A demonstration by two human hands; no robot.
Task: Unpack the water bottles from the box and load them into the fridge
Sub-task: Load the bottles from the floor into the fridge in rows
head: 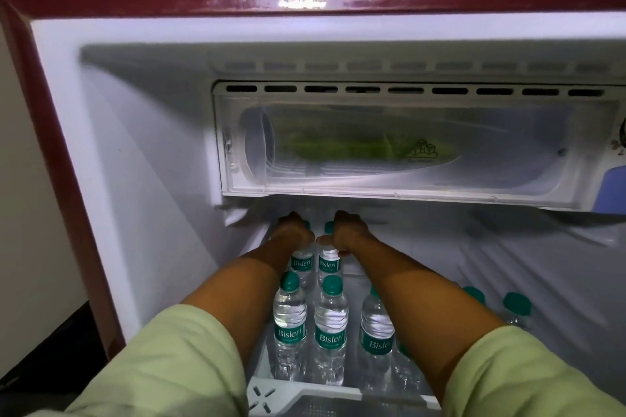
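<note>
Head view: both arms are reached deep into the open fridge (61,132), onto the shelf (440,281) under the clear freezer tray (406,145). The left hand (293,230) is curled over the neck of the rear left bottle (302,264), and the right hand (349,230) is curled over the neck of the rear right bottle (328,262). Each hand's fingers are wrapped round its bottle top, though the fingertips themselves are hidden behind the knuckles. The two bottles appear to be standing on the shelf, just beside each other, at the back of the left-hand rows.

Risks, as judged from here: the forearms pass close above the front bottles (330,332), so one could be tipped by a sleeve (189,366) or elbow when the arms are drawn back. The knuckles lie just below the freezer tray and could be knocked against it if raised. A rear bottle set down crooked could fall against its neighbour.

Count: seven bottles are plainly seen, all green-capped: two held, three in front, and two caps (516,303) at the right. An eighth may be hidden behind the right forearm. The box is not in view.
</note>
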